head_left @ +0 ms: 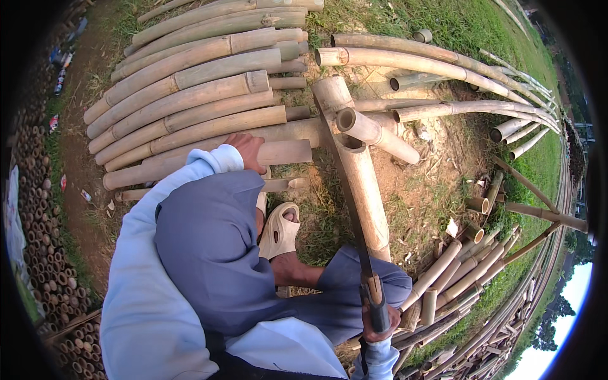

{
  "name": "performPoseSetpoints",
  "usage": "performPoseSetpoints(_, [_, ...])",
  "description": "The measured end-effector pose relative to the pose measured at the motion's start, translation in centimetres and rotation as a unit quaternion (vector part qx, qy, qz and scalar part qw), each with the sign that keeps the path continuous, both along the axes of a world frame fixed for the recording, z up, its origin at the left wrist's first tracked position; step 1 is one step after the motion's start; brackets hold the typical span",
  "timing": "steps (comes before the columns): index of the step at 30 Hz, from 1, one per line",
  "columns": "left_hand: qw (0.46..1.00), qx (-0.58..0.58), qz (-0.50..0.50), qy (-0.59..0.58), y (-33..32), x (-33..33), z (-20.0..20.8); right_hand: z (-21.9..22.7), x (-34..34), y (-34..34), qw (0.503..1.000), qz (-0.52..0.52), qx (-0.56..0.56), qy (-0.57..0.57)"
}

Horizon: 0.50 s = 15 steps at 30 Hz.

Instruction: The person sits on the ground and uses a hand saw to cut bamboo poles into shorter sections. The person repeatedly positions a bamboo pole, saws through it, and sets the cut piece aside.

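My right hand point(384, 323), low in the view, is closed around the handle of a hand saw point(354, 231). The long dark blade points away from me, along a thick notched bamboo post point(370, 212). Over at the left, my left hand point(247, 151) wraps its fingers over a bamboo pole point(285, 152) lying crosswise, close to its cut end. That end stops a little short of the blade. A short hollow bamboo piece point(383, 137) sits by the post's notch, its open end toward the blade.
Several cut bamboo lengths point(221, 82) lie side by side at far left. Long poles point(437, 63) stretch away to the right. More cut bamboo point(465, 269) is heaped at lower right. My sandalled foot point(280, 231) stands on the grass below the held pole.
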<state>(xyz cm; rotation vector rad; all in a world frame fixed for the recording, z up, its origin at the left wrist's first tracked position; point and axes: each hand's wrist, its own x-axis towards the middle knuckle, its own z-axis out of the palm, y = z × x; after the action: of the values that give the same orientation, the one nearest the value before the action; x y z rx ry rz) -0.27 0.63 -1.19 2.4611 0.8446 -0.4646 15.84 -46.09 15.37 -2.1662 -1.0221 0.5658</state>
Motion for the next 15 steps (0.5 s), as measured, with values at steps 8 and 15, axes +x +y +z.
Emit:
performPoseSetpoints(8, [0.982, 0.186, -0.003, -0.021, 9.5, 4.2, 11.1, -2.8, 1.8, -2.5, 0.976, -0.199, 0.085, 0.037])
performPoseSetpoints(15, [0.932, 0.347, 0.104, 0.028, 19.6, 8.7, 14.6, -1.6, 2.2, -1.7, 0.951, -0.261, 0.148, 0.073])
